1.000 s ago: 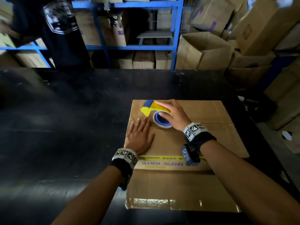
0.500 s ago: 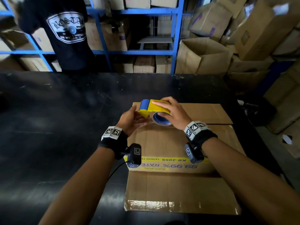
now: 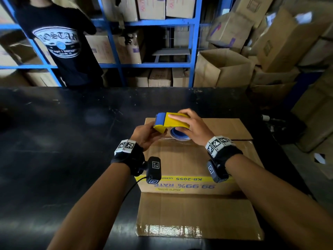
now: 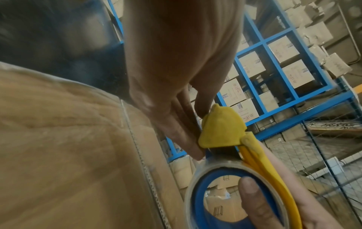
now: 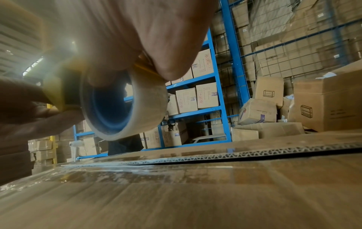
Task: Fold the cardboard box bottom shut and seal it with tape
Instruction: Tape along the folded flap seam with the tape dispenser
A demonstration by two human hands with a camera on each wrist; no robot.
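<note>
The cardboard box (image 3: 189,159) at lower centre carries a yellow band printed upside down: "KB-2055", "LEMO" cut off, and "99.99% RATE"; the black T-shirt (image 3: 59,42) at upper left reads partly "OSTAR"; smaller shelf-carton print is unreadable.

Box (image 3: 196,159): brown corrugated cardboard, matt; fluted edge exposed at the flap seam. Glossy clear tape strip (image 3: 173,230) along its near edge. Dispenser (image 3: 173,120): yellow and blue plastic, smooth, dull. Tape roll (image 5: 125,106): translucent, shiny film on a blue core. Tabletop (image 3: 63,141): black, scuffed, faint sheen.
</note>
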